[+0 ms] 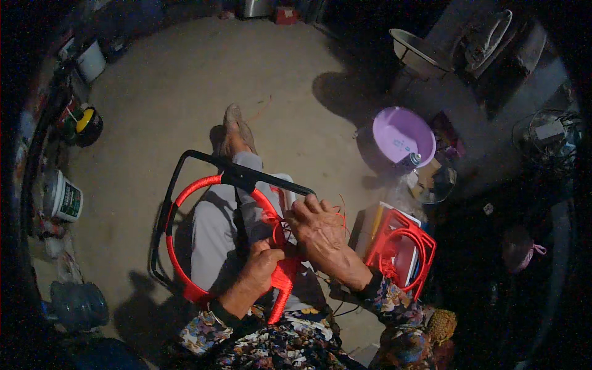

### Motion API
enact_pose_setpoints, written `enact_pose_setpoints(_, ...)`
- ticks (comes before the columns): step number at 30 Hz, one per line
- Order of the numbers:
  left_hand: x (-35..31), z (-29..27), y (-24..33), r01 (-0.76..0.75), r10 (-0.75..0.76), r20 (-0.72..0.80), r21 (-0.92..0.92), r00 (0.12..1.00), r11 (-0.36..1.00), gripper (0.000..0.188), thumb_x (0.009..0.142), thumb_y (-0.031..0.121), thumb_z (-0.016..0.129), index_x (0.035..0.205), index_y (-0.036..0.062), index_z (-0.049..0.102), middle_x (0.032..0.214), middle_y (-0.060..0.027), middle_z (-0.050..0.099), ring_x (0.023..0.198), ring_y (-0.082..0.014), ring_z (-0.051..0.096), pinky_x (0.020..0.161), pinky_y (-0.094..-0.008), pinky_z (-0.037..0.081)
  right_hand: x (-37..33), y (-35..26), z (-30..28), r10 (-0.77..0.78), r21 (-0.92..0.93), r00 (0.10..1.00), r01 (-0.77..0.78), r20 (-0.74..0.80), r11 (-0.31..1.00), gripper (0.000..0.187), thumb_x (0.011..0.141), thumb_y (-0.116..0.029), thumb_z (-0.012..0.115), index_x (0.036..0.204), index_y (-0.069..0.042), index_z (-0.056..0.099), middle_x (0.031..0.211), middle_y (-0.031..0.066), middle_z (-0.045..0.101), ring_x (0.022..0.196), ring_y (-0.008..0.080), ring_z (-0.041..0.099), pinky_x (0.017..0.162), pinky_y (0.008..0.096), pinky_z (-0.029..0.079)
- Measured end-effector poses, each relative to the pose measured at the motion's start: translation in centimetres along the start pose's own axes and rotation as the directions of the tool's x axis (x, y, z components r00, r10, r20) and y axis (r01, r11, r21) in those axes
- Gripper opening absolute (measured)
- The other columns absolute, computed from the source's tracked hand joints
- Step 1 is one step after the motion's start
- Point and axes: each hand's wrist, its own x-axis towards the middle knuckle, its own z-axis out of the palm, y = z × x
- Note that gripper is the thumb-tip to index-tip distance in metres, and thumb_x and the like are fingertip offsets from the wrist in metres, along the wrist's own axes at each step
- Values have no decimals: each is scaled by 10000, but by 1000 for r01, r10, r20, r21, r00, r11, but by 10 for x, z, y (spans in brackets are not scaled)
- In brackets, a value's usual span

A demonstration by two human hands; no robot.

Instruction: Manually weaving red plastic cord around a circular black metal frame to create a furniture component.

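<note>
Across my lap lies a black frame point(161, 231) with a ring point(174, 254) attached, much of it wrapped in bright red cord. My left hand point(258, 271) is closed on the red-wrapped part at the ring's near right side, thumb on top. Over the frame's right side, my right hand point(320, 237) has its fingers curled. A thin red cord point(343, 213) sticks out beside its knuckles, and loose red strands show between the hands. The right fingertips are partly hidden by the hand. Part of the ring is covered by my hands.
At right, a second red-wrapped frame point(425, 250) rests on a box. Beyond it are a clear container point(441, 185), a purple basin point(394, 126) and a pale basin point(419, 55). Along the left stand a white bucket point(68, 198) and a large water bottle point(77, 306).
</note>
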Motion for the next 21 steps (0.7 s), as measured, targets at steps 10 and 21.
enact_pose_setpoints(10,1,-10,-13,-92,90,-39,-51,995,994,433,674,-22,428,1096,-50,525,956,-113,596,809,-225,633,731,-368,551,9,6,13,-179,-1,980,180,90,984,161,685,-200,632,792,-79,624,690,54,558,850,250,525,875,420,351)
enact_pose_setpoints(21,8,-3,-8,-46,47,-36,32,998,998,505,669,-41,447,1168,11,511,1078,-82,602,977,-215,598,881,-367,485,10,21,5,-235,237,962,198,141,951,182,762,-183,572,879,-44,561,659,89,538,695,278,570,968,535,298)
